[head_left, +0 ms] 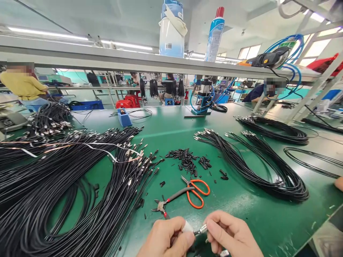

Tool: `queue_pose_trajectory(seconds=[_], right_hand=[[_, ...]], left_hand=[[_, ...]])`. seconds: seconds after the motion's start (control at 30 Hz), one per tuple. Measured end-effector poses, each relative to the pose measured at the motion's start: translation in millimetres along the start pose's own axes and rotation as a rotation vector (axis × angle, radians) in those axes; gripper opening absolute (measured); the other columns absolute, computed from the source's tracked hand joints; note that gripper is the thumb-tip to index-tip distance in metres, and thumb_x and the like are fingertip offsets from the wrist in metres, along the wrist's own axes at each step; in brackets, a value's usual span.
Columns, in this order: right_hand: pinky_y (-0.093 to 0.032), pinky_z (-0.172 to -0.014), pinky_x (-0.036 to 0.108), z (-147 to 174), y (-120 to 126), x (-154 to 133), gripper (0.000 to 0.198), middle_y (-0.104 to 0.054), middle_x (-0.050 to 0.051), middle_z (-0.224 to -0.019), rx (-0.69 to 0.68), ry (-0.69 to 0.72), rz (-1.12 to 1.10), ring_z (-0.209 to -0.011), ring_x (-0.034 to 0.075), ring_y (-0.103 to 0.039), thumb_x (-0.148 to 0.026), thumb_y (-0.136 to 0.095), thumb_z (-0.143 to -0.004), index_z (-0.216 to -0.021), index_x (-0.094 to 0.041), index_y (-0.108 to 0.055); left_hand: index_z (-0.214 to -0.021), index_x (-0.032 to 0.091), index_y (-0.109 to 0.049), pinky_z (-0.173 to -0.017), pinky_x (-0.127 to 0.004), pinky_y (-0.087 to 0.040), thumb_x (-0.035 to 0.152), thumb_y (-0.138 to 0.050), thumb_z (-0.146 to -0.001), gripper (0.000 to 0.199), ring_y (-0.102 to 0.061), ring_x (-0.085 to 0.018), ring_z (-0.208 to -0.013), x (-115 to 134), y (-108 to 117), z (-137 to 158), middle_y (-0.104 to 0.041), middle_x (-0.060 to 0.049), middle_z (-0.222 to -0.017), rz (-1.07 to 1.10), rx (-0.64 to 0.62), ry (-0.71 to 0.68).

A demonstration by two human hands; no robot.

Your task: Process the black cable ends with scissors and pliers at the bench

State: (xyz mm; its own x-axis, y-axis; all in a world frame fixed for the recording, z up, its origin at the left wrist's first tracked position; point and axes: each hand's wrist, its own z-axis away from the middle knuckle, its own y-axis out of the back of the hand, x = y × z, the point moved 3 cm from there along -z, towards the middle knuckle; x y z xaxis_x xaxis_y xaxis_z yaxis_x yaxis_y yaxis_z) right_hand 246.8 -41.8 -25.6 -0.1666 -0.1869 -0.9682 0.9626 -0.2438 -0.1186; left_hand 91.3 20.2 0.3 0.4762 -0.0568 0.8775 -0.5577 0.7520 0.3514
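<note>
A small silver connector (pixel 203 229) on the end of a black cable sits pinched between both hands at the very bottom of the view, just above the near edge of the green worktop (pixel 174 135). The left hand (pixel 167 237) is closed around the cable, with a white finger cot on the thumb tip, and the right hand (pixel 230 233) grips the metal tip between thumb and forefinger.

The part is tiny and held by fingertips only, so a slip would likely drop it off the near edge or into the dark mass below, where it would be hard to find. A second metal end shows under the right hand, which could be confused with the one being worked.

Just beyond the hands lie the pliers (pixel 167 201) and the orange-handled scissors (pixel 197 191), touching each other; a forward reach could catch their open tips. Loose black sleeve pieces (pixel 187 160) are scattered behind them and would scatter at a sweep of a sleeve.

To the left, a large heap of black cables (pixel 66 185) crowds close to the left hand; dragging the held cable could snag and pull others along. To the right, a coiled bundle (pixel 268 167) lies well apart, leaving bare green surface between it and the right hand as the freest room. The worktop's right corner falls away near that side.
</note>
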Motion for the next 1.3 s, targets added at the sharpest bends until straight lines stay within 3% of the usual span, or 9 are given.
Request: queue_pose_trajectory(seconds=[0.2,0.3,0.4,0.5,0.77,0.9,1.3], right_hand=[[-0.038,-0.048,0.019,-18.9,16.3,12.2,0.036,-0.059,-0.002,-0.056,0.019,0.04,-0.085,-0.047,0.007,-0.05,-0.05,-0.068,-0.077,-0.07,-0.015,-0.063],[-0.038,-0.048,0.02,-25.2,21.8,21.3,0.035,-0.06,-0.001,-0.059,0.062,0.073,-0.138,-0.049,0.008,-0.051,-0.049,-0.064,-0.08,-0.078,-0.015,-0.066],[-0.041,-0.047,0.021,-29.1,25.1,31.2,0.037,-0.063,0.001,-0.067,0.091,0.104,-0.184,-0.053,0.01,-0.054,-0.05,-0.065,-0.079,-0.092,-0.015,-0.069],[-0.043,-0.048,0.022,-32.1,25.7,37.8,0.04,-0.067,0.005,-0.072,0.135,0.128,-0.186,-0.055,0.011,-0.054,-0.05,-0.07,-0.074,-0.095,-0.015,-0.072],[-0.034,-0.05,0.022,-46.6,21.6,40.9,0.034,-0.06,-0.001,-0.058,0.303,0.152,-0.149,-0.052,0.009,-0.044,-0.048,-0.073,-0.072,-0.087,-0.018,-0.076],[-0.034,-0.054,0.023,-48.8,21.4,41.4,0.033,-0.06,-0.001,-0.058,0.286,0.127,-0.16,-0.055,0.01,-0.045,-0.046,-0.074,-0.07,-0.084,-0.016,-0.075],[-0.036,-0.056,0.024,-50.3,18.8,40.4,0.03,-0.062,-0.001,-0.062,0.268,0.076,-0.208,-0.058,0.01,-0.046,-0.043,-0.075,-0.07,-0.079,-0.015,-0.07]], left_hand=[[-0.066,0.02,-0.048,-0.037,-0.022,-0.008,0.048,-0.057,-0.077,0.032,-0.019,-0.004,-0.034,-10.9,-21.9,-29.4,-0.043,0.009,-0.044,0.471,-0.123,0.075],[-0.066,0.019,-0.048,-0.036,-0.022,-0.004,0.05,-0.061,-0.073,0.034,-0.014,-0.002,-0.032,-15.2,-28.2,-44.9,-0.044,0.009,-0.042,0.571,-0.108,0.133],[-0.067,0.018,-0.05,-0.035,-0.02,-0.005,0.048,-0.063,-0.071,0.033,-0.013,-0.001,-0.031,-11.9,-31.1,-61.4,-0.042,0.01,-0.04,0.645,-0.047,0.086],[-0.067,0.017,-0.051,-0.035,-0.019,-0.008,0.046,-0.061,-0.072,0.031,-0.015,-0.001,-0.032,-7.2,-34.0,-78.2,-0.042,0.01,-0.041,0.665,0.01,0.009],[-0.061,0.018,-0.047,-0.036,-0.019,-0.01,0.052,-0.064,-0.073,0.04,-0.02,-0.001,-0.032,-17.4,-37.4,-96.3,-0.044,0.009,-0.041,0.625,0.082,-0.061],[-0.064,0.016,-0.053,-0.034,-0.018,-0.012,0.053,-0.063,-0.074,0.04,-0.026,-0.002,-0.031,-23.7,-37.8,-93.8,-0.05,0.005,-0.044,0.614,0.095,-0.066],[-0.062,0.014,-0.054,-0.033,-0.017,-0.016,0.051,-0.059,-0.079,0.041,-0.03,-0.003,-0.031,-34.4,-41.4,-95.6,-0.049,0.004,-0.042,0.659,0.06,-0.049]])
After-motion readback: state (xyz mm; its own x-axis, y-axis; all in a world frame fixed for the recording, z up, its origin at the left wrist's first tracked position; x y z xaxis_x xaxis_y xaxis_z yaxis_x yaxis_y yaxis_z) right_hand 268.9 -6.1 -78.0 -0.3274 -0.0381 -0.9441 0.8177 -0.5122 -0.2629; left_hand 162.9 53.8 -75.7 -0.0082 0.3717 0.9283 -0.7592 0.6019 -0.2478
